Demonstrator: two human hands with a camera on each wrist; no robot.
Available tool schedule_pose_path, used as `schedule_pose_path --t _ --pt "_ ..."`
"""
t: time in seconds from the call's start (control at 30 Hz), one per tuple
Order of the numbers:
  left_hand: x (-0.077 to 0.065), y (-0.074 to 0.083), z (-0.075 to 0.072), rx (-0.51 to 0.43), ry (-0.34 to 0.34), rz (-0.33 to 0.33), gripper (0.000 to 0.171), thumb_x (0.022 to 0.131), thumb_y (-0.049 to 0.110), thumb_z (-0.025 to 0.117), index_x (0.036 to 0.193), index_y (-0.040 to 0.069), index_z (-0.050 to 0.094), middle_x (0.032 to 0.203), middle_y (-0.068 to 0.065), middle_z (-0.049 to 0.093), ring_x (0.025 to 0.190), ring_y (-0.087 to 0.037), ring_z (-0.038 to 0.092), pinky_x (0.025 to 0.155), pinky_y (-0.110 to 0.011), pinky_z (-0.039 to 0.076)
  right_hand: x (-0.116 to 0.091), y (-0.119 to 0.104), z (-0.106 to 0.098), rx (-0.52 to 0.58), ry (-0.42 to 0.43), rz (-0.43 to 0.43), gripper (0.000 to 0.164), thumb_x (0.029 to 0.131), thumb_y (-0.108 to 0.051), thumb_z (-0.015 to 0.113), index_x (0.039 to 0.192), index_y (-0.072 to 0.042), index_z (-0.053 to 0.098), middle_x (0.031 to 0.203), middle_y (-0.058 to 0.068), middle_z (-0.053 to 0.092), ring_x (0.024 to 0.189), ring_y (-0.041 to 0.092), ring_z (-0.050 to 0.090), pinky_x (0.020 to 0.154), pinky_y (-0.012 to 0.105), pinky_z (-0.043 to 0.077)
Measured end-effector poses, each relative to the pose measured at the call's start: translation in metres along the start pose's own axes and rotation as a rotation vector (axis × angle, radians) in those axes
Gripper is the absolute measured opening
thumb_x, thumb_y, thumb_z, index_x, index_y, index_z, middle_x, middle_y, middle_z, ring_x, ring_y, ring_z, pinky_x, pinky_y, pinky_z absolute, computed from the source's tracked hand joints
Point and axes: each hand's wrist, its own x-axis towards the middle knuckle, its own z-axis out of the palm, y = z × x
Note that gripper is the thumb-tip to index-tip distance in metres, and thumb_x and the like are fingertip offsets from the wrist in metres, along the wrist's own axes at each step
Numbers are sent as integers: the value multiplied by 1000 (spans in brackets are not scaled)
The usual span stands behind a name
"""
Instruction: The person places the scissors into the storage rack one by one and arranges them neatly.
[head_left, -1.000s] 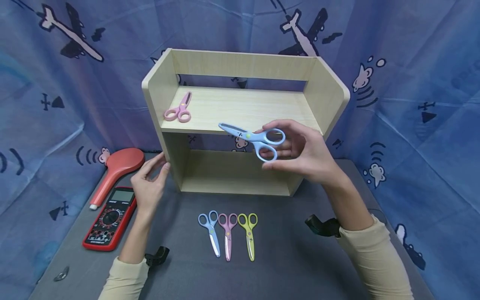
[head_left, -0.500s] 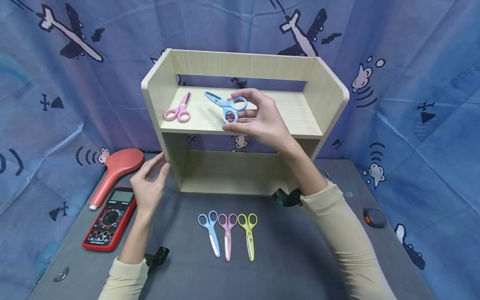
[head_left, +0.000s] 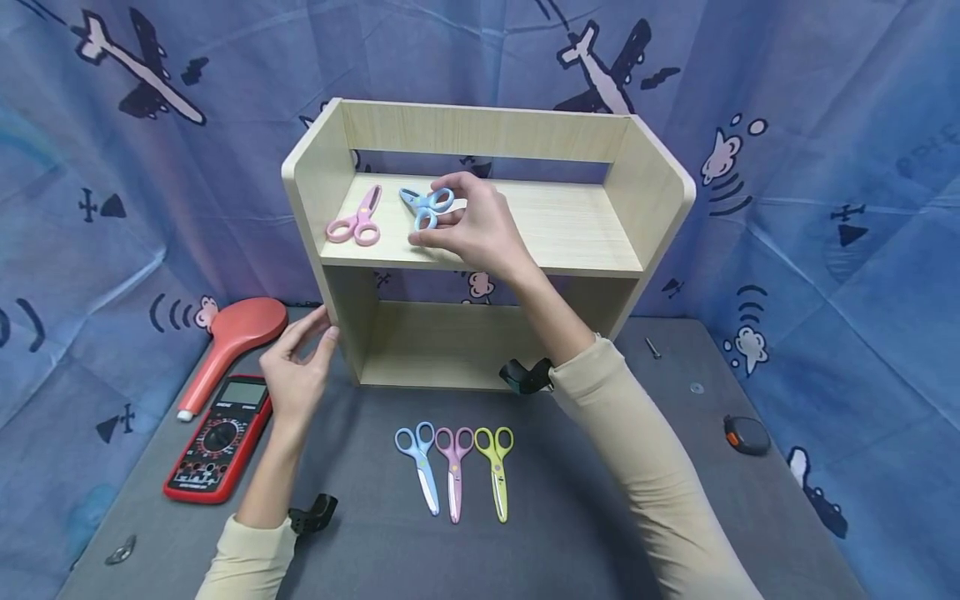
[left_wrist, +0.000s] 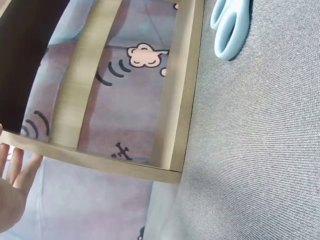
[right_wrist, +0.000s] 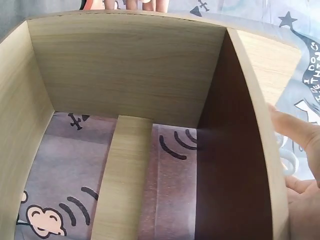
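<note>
My right hand [head_left: 483,229] pinches light blue scissors [head_left: 414,198] by the handle loops, over the upper board of a pale wooden shelf [head_left: 547,225]. Their blades point left, toward pink scissors [head_left: 362,223] lying on the board's left part. In the right wrist view the shelf's edge partly hides the right hand [right_wrist: 305,150] and the loops. My left hand [head_left: 296,371] rests its fingertips against the outside of the shelf's left panel, thumb apart from the fingers. The left wrist view has that hand [left_wrist: 12,195] at its left edge, fingers extended along the panel.
In front of the shelf lie blue scissors [head_left: 418,462], pink scissors [head_left: 455,467] and yellow scissors [head_left: 495,467] in a row. A red multimeter [head_left: 221,437] and a red paddle-shaped tool [head_left: 240,342] are at left. A tape measure [head_left: 747,435], a screw [head_left: 652,347] and a washer [head_left: 697,388] lie right.
My right hand has carried the light blue scissors left and back, from in front of the shelf to over the upper board near the pink scissors. The left hand stays at the panel.
</note>
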Motion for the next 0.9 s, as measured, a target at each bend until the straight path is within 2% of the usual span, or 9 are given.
schedule_pose_path --t 0.23,0.4,0.53,0.73,0.9 --pt "1 0 0 -2 0 -2 34 98 3 78 132 8 79 122 -6 76 112 0 75 94 -16 62 4 -1 7 -208 24 -8 70 82 -23 97 139 0 65 122 14 78 104 22 81 88 29 67" --pt "1 0 -1 -3 -2 10 34 99 2 78 132 7 79 120 -1 76 112 0 75 95 -16 61 4 -2 10 -313 4 9 71 82 -35 96 139 -1 70 122 14 81 105 23 80 91 33 67" --pt "1 0 -1 -8 -2 13 34 99 2 77 132 7 79 120 0 76 112 0 75 95 -15 61 3 -3 8 -338 -25 -5 64 85 -34 94 134 0 72 118 14 81 101 23 79 90 35 65" --pt "1 0 0 -6 -5 12 34 99 2 78 132 8 79 122 -6 76 113 0 75 95 -14 60 1 -4 5 -330 -52 -21 49 87 -31 92 122 -1 76 104 11 79 87 18 71 75 27 56" --pt "0 -1 0 3 -8 7 34 99 3 78 132 7 79 124 -13 76 112 0 75 95 -15 61 0 -3 8 -373 -45 -35 50 86 -37 94 119 -2 79 105 10 80 88 18 66 74 28 51"
